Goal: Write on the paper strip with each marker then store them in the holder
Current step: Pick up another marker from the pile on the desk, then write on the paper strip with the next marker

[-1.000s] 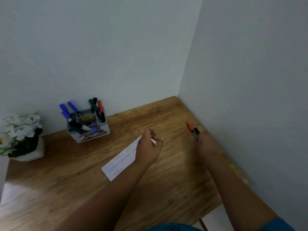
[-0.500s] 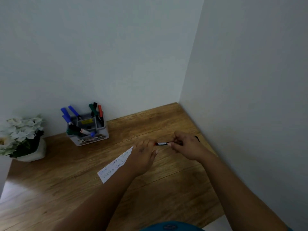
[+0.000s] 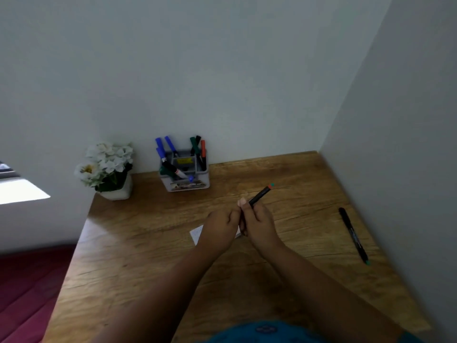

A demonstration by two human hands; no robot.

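Both my hands meet over the middle of the wooden desk [image 3: 148, 243]. My right hand [image 3: 259, 222] grips a black marker [image 3: 259, 195] whose red and green end points up and to the right. My left hand [image 3: 220, 227] is curled against the marker's near end, which the fingers hide. The white paper strip [image 3: 197, 233] lies under my hands, only its left end showing. The grey marker holder [image 3: 185, 180] stands at the back by the wall with several blue, green, black and red markers in it. Another black marker [image 3: 353, 235] lies on the desk at the right.
A white pot of white flowers [image 3: 107, 167] stands left of the holder at the desk's back corner. Walls close off the back and right sides. The desk's left edge drops to a dark red floor [image 3: 27, 293].
The camera has swung left and down. My right hand brought a marker from the right side to the middle, and both hands now hold it together with its end tilted upward.
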